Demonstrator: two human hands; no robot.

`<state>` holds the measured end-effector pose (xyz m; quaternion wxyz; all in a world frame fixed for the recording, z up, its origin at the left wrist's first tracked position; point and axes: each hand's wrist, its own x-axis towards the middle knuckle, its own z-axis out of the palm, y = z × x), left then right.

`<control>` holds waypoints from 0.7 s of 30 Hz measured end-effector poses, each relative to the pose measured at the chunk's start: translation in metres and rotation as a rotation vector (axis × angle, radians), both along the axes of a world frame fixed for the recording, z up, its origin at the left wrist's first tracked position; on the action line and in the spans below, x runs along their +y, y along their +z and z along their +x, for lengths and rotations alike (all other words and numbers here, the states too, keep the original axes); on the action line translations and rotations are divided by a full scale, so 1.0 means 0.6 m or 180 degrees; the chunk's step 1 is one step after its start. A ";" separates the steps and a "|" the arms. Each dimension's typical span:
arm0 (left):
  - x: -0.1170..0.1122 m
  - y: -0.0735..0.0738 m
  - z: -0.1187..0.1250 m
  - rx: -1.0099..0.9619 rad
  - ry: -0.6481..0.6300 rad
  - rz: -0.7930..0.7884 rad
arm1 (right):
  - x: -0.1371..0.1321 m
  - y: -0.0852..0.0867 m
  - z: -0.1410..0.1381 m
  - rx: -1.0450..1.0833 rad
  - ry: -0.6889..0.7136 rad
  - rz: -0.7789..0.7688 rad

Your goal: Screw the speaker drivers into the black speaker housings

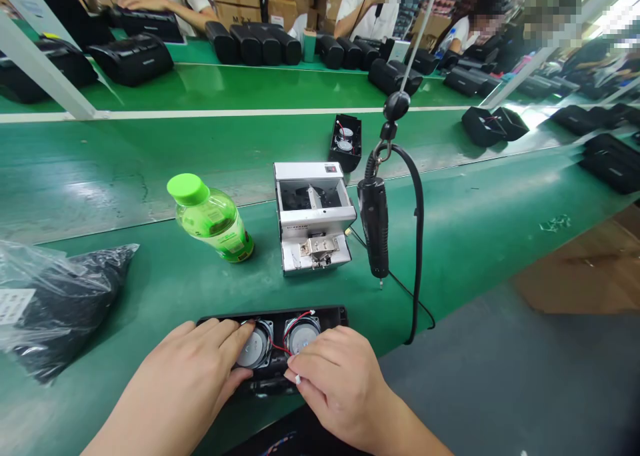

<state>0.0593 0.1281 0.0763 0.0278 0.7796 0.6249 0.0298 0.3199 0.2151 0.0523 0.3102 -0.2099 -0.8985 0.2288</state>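
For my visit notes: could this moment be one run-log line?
left hand: on black casing; right hand: at red wire, small white piece; speakers: two, in casing; nearby: hanging screwdriver

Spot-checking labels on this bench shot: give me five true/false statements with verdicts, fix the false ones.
1. The left hand touches the black speaker panel. True.
2. Three round drivers show in the panel. False: two round drivers show.
3. The right hand has a small white connector at its fingertips. True.
4. The power screwdriver lies flat on the bench. False: the power screwdriver hangs upright, tip down.
5. The bottle stands uncapped. False: a green cap is on the bottle.
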 end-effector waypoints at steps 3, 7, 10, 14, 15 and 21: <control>-0.001 -0.001 -0.002 -0.0009 -0.0086 0.0076 | -0.001 -0.003 -0.001 0.0001 -0.0006 -0.0019; 0.000 -0.002 -0.003 -0.0001 -0.0071 0.0078 | -0.001 -0.003 -0.001 -0.0005 0.0002 -0.0043; 0.000 -0.004 -0.002 0.0004 0.0016 -0.0003 | 0.001 0.001 0.000 -0.0002 0.0018 -0.0067; -0.004 -0.007 -0.002 -0.0066 0.0047 0.0046 | 0.005 0.005 0.003 -0.0001 0.0082 -0.0079; -0.006 -0.008 -0.002 -0.0095 0.0028 0.0099 | 0.005 0.005 0.003 0.0003 0.0097 -0.0079; -0.007 -0.010 -0.002 -0.0162 0.0107 0.0064 | 0.004 0.003 0.003 0.0094 0.0078 -0.0035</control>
